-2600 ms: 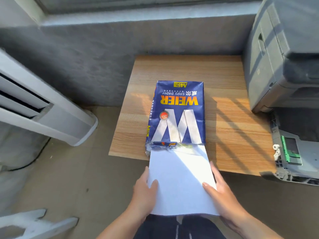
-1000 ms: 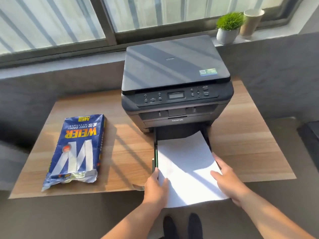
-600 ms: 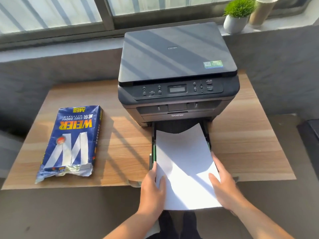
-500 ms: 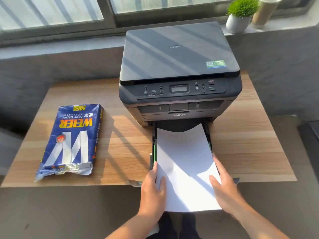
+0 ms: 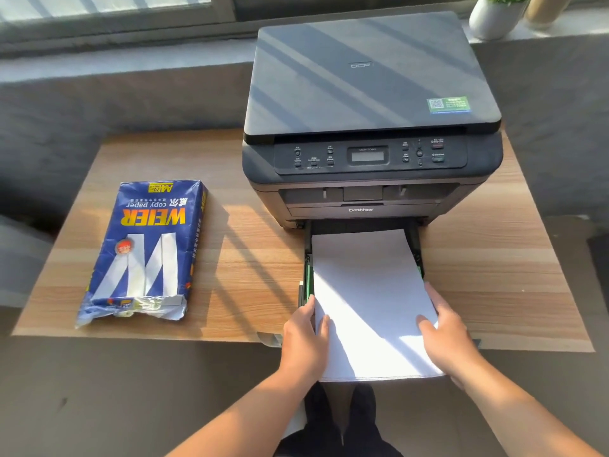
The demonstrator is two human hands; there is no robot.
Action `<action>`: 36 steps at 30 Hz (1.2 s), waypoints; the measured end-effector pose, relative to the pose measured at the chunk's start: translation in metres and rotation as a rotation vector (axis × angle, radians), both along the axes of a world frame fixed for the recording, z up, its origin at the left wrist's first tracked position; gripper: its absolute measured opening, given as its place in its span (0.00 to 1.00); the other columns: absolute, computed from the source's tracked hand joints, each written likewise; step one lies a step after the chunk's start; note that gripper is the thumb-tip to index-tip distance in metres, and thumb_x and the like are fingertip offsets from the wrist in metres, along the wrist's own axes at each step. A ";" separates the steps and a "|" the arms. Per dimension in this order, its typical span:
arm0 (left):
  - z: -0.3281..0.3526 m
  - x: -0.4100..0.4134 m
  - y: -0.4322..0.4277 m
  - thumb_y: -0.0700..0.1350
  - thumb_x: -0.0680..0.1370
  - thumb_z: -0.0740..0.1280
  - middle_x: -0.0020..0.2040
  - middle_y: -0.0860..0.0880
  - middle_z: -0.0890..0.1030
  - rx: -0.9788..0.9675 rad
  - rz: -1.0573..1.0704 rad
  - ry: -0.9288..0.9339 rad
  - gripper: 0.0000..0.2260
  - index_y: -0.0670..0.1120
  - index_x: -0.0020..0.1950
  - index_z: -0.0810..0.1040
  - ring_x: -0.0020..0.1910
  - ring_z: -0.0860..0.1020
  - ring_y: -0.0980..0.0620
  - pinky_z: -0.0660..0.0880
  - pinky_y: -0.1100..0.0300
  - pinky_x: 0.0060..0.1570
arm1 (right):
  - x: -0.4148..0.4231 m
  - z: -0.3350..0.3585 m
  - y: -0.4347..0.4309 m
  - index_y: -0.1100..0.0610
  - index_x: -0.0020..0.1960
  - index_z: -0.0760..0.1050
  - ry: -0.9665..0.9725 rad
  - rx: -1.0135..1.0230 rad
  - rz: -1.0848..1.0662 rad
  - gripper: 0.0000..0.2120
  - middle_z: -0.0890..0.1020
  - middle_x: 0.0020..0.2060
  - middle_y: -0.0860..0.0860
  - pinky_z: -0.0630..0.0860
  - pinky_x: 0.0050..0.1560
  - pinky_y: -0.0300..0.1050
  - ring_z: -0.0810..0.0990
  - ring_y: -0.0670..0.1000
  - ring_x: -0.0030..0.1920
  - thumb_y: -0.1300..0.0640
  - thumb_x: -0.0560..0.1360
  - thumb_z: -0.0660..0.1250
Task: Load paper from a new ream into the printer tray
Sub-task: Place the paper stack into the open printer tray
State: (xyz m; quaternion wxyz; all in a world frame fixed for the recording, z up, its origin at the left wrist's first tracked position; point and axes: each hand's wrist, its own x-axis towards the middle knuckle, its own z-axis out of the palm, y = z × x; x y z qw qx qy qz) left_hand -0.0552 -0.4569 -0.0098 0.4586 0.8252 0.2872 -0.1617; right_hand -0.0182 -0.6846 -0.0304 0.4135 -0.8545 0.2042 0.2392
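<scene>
A stack of white paper (image 5: 369,291) lies over the pulled-out printer tray (image 5: 307,268), its far edge at the dark slot under the grey printer (image 5: 369,127). My left hand (image 5: 304,338) grips the stack's near left edge, thumb on top. On the near right edge my right hand (image 5: 448,338) holds the stack the same way. The stack's near end sticks out past the table edge. The blue ream wrapper (image 5: 145,249), torn open at its near end, lies flat on the table to the left.
The wooden table (image 5: 494,275) carries the printer and the ream. A grey ledge and window run behind it, with a white plant pot (image 5: 492,18) at the top right. Below the table edge are the floor and my dark shoes (image 5: 342,420).
The paper came out of the ream wrapper and now lies over the printer tray, held by both hands. In the last second it has slid slightly deeper toward the printer slot.
</scene>
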 end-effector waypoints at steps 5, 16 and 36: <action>-0.004 0.004 0.003 0.46 0.80 0.66 0.57 0.47 0.83 0.038 -0.020 0.004 0.23 0.45 0.74 0.68 0.39 0.77 0.59 0.69 0.80 0.38 | -0.002 0.003 0.003 0.32 0.77 0.53 -0.024 -0.039 -0.021 0.29 0.70 0.73 0.43 0.44 0.77 0.66 0.68 0.61 0.73 0.56 0.83 0.56; -0.007 0.003 0.007 0.45 0.81 0.63 0.47 0.46 0.85 -0.015 0.038 0.021 0.24 0.47 0.77 0.61 0.45 0.83 0.49 0.74 0.72 0.47 | 0.051 -0.007 0.042 0.36 0.78 0.57 -0.072 0.052 -0.176 0.31 0.71 0.71 0.43 0.64 0.62 0.40 0.73 0.58 0.69 0.61 0.82 0.57; -0.014 0.005 0.005 0.45 0.79 0.61 0.37 0.50 0.83 -0.004 0.107 -0.029 0.06 0.51 0.47 0.78 0.39 0.81 0.52 0.72 0.64 0.36 | 0.062 -0.035 0.064 0.41 0.80 0.46 -0.168 -0.301 -0.070 0.31 0.81 0.54 0.66 0.77 0.49 0.59 0.81 0.68 0.50 0.59 0.82 0.53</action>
